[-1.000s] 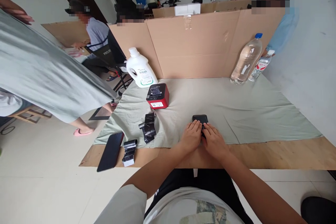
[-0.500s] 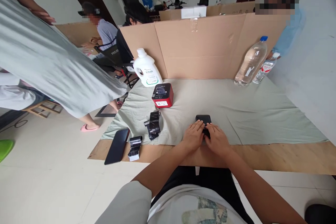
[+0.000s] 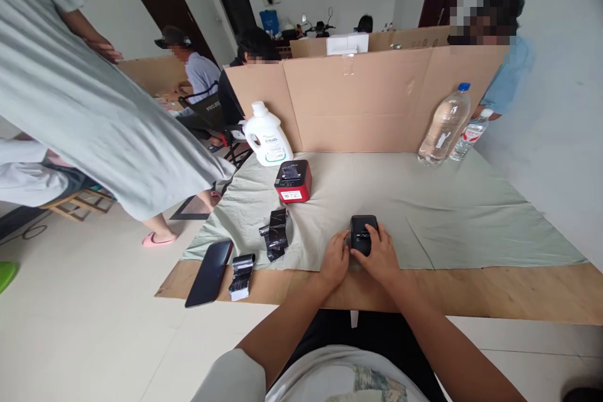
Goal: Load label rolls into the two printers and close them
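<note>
Near the front middle of the worktop (image 3: pixel 509 292), on a pale green cloth (image 3: pixel 475 207), a small black box (image 3: pixel 359 241). Held from its right with the right hand (image 3: pixel 383 257), thumb at the lower front, a finger bent over the top, more along the right side. Just beside the box's left flank, the left hand (image 3: pixel 335 260), fingers curled and turned inward; impossible to tell whether touching the box or just short of it. Farther left, crumpled on the cloth, a tangled black strip (image 3: pixel 277 230); nearer the front edge, a curled black strip (image 3: pixel 242 271) with a white end, partly on bare wood. Just left of that, aslant, a dark flat phone-like slab (image 3: pixel 208 274). Behind the tangled strip, a red-and-black block (image 3: pixel 296 183) with a white label on its front. At the back left, near a cardboard panel (image 3: pixel 353 107), a white jug (image 3: pixel 272 139); at the back right, side by side, a large blue-capped bottle (image 3: pixel 444 129) and a smaller white-capped bottle (image 3: pixel 471 136).
</note>
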{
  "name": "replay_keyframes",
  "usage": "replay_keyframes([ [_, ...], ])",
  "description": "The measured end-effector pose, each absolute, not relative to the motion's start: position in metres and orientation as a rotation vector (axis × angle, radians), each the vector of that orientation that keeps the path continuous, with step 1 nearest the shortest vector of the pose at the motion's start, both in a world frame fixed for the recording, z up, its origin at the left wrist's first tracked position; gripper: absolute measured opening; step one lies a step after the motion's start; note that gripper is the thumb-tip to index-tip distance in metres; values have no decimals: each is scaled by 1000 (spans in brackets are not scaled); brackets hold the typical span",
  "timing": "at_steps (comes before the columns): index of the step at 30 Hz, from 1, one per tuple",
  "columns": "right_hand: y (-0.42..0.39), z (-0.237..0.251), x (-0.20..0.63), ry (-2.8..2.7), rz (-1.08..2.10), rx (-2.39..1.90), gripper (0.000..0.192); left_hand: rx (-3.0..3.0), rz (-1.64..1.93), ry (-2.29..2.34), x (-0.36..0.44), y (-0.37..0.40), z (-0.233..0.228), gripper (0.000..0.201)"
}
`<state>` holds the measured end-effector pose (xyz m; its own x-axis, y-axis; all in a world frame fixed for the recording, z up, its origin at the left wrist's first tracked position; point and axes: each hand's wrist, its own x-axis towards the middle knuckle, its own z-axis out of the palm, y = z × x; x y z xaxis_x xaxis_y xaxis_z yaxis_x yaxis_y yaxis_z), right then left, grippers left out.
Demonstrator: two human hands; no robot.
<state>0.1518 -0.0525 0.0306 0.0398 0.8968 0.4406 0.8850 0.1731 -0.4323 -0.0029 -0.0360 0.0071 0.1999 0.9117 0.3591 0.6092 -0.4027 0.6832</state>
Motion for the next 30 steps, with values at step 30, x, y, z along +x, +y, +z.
replay_keyframes([
  [30,108,30,378,-1038,36,-2304,84,2472,148,1467,-1,-60,7,67],
])
